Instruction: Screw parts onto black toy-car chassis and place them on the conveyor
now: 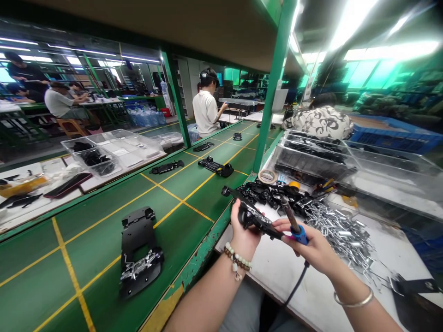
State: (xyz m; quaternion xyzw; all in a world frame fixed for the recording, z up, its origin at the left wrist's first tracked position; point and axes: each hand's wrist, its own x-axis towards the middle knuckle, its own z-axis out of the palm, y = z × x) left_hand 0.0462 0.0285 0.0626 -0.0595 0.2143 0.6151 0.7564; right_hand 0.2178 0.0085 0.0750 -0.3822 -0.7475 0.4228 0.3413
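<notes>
My left hand point(245, 230) is wrapped round a black plastic chassis point(256, 216), which is tilted above the front edge of the white table point(290, 281). In my right hand point(313, 244) is an electric screwdriver or soldering-type tool with a blue grip point(300, 234), its metal shaft pointing up and to the left. The fingertips of that hand also touch the chassis's near end. Behind the chassis lies a pile of black parts point(277, 193). Bent metal rods point(341, 235) are heaped to the right of it.
A green conveyor point(104, 258) on the left carries several black chassis, the closest one point(140, 258) near my left forearm. A green post point(272, 92) rises beyond my hands. Clear bins point(311, 161) stand at the back right. A person in white point(206, 110) is across the conveyor.
</notes>
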